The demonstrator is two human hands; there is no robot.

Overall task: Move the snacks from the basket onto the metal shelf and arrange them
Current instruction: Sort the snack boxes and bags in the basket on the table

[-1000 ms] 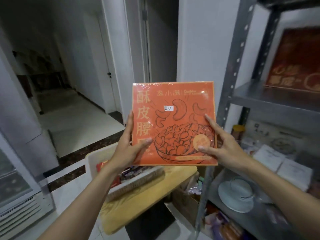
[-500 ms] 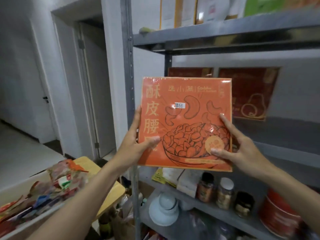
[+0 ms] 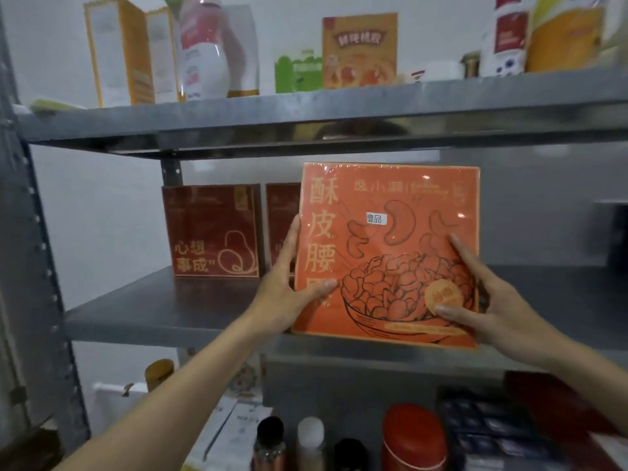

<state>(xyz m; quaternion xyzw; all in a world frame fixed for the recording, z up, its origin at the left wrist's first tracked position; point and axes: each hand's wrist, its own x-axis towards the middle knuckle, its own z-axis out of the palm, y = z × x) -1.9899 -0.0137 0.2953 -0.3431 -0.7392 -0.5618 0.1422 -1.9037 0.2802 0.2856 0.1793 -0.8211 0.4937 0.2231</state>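
**Cashew box at middle shelf, both hands on it**

Nearest the camera: lower shelf clutter, a red canister and a few small bottles, blurred, not part of this step.

Left hand clamps the left edge of the orange cashew box, thumb on the front face, fingers running up the side. Right hand mirrors it on the lower right corner, thumb on the front, the rest curled behind. Two-sided grip makes sense: the box is wide, flat and shrink-wrapped, so likely slippery, and holding both edges keeps it upright and facing out.

The box's bottom edge sits about level with the front lip of the middle metal shelf; can't tell whether it touches or hovers just above.

Behind and to the left, two dark red boxes stand upright against the back wall, the right one partly hidden by the orange box. Probably the row being matched: next move is likely push back and stand it beside them.

Top shelf holds cartons and bottles.

Basket not in view.
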